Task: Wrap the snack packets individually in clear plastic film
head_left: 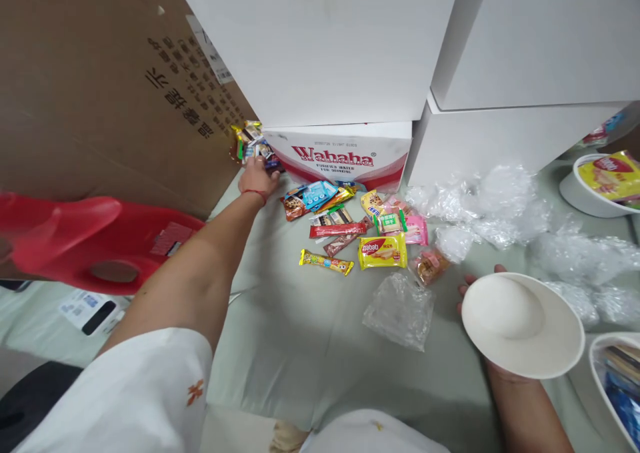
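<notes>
My left hand (257,178) reaches to a heap of wrapped snacks (253,140) between the brown cardboard and the Wahaha box. Its fingers touch the nearest packets, with the thumb apart; the fingertips are partly lost among the wrappers. My right hand (467,290) holds a white paper bowl (523,323), tilted towards me and bare inside. Nearer the middle lie a yellow Nabati wafer pack (383,250), a red stick packet (337,230), a yellow candy tube (327,261), blue packets (320,194) and a brown snack in clear wrap (429,265).
The Wahaha carton (340,156) and white boxes (320,46) stand behind. Crumpled clear plastic (500,200) and a flat clear bag (400,310) lie on the cloth. Filled bowls (580,190) stand at the right. A red plastic item (95,240) and tall cardboard (100,93) flank my left arm.
</notes>
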Action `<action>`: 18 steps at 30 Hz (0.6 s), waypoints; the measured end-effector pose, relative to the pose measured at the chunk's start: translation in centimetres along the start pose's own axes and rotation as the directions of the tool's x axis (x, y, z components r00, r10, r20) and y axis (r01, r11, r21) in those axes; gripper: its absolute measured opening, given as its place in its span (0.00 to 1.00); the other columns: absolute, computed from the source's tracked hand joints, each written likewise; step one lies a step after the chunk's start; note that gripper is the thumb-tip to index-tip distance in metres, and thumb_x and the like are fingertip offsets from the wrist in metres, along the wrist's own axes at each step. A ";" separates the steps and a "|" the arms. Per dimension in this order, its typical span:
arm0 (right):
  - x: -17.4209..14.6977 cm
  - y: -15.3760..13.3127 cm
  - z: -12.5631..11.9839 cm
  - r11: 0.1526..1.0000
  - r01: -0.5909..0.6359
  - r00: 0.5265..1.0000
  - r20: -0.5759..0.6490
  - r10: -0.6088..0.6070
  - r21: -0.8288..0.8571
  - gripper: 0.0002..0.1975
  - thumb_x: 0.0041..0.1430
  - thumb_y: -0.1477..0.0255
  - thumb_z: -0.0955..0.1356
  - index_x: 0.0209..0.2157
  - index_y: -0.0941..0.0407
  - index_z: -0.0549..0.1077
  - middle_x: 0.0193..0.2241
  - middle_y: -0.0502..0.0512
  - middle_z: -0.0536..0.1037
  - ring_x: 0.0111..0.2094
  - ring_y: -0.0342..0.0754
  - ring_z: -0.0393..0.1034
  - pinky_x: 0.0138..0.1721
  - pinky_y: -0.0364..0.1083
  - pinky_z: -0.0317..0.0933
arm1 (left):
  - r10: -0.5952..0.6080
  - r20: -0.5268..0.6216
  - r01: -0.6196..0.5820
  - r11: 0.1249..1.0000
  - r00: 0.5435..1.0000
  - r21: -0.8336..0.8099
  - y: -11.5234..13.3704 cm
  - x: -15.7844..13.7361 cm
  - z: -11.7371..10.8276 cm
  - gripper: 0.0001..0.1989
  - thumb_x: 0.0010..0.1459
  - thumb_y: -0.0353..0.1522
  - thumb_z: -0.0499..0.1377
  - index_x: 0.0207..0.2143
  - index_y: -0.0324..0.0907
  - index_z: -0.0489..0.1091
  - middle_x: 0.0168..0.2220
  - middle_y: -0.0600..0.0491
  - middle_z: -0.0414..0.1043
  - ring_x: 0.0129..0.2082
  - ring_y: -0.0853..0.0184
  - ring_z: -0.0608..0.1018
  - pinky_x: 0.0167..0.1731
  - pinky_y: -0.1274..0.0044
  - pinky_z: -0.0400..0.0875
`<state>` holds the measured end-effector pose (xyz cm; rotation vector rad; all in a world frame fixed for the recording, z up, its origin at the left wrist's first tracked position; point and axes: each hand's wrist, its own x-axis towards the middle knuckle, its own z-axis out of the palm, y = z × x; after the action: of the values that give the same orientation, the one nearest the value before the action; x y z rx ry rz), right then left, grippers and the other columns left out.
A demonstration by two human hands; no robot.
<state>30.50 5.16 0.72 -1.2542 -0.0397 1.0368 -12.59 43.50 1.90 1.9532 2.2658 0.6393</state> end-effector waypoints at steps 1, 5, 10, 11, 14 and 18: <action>0.1 0.0 -0.2 1.000 -0.001 1.000 0.015 0.001 0.005 0.32 0.50 0.42 0.65 0.53 0.41 0.77 0.47 0.64 0.79 0.44 0.65 0.78 0.56 0.76 0.60 | -0.017 -0.022 0.017 1.000 1.000 0.009 -0.3 -1.0 -0.2 0.25 0.59 0.44 0.58 0.51 0.35 0.71 0.59 0.40 0.68 0.58 0.55 0.74 0.57 0.64 0.65; 0.5 0.5 -1.5 0.998 0.006 0.991 0.135 0.001 -0.057 0.36 0.49 0.37 0.62 0.56 0.36 0.74 0.49 0.60 0.80 0.43 0.64 0.78 0.46 0.72 0.69 | -0.071 -0.076 0.076 0.995 0.995 0.068 -0.9 -6.1 -1.1 0.15 0.60 0.37 0.59 0.47 0.41 0.73 0.54 0.41 0.73 0.53 0.51 0.76 0.52 0.63 0.68; 0.4 0.8 -2.7 0.988 0.104 0.944 0.325 -0.063 -0.111 0.41 0.50 0.34 0.61 0.62 0.35 0.67 0.51 0.57 0.79 0.48 0.66 0.77 0.49 0.73 0.67 | -0.144 -0.115 0.155 0.984 0.983 0.089 -0.3 -12.7 -1.7 0.14 0.63 0.40 0.57 0.44 0.42 0.75 0.54 0.41 0.71 0.50 0.49 0.76 0.49 0.62 0.69; 0.3 0.8 -2.8 0.989 0.111 0.935 0.348 -0.070 -0.100 0.42 0.50 0.34 0.61 0.63 0.35 0.66 0.53 0.57 0.78 0.49 0.66 0.76 0.51 0.74 0.65 | -0.157 -0.127 0.169 0.982 0.979 0.085 -0.1 -13.9 -1.8 0.14 0.63 0.40 0.57 0.44 0.42 0.75 0.54 0.42 0.71 0.50 0.49 0.76 0.49 0.62 0.69; 0.3 0.6 -2.7 0.993 0.087 0.922 0.384 -0.048 -0.084 0.46 0.48 0.34 0.62 0.66 0.37 0.62 0.57 0.57 0.75 0.54 0.67 0.73 0.57 0.74 0.60 | -0.170 -0.156 0.183 0.980 0.973 0.073 0.6 -17.4 -2.3 0.13 0.64 0.39 0.56 0.45 0.42 0.75 0.54 0.44 0.72 0.50 0.51 0.75 0.49 0.64 0.70; -0.2 0.3 -2.0 0.999 0.040 0.922 0.386 -0.031 -0.015 0.46 0.44 0.34 0.64 0.63 0.38 0.66 0.62 0.56 0.70 0.62 0.68 0.66 0.60 0.74 0.56 | -0.113 -0.199 0.128 0.989 0.974 0.068 1.7 -20.9 -3.7 0.12 0.64 0.38 0.56 0.43 0.43 0.75 0.52 0.46 0.72 0.51 0.54 0.75 0.48 0.67 0.70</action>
<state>31.29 3.49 -0.10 -1.0487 -0.3776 1.2422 -8.43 22.57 1.62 1.8417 2.5409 0.7669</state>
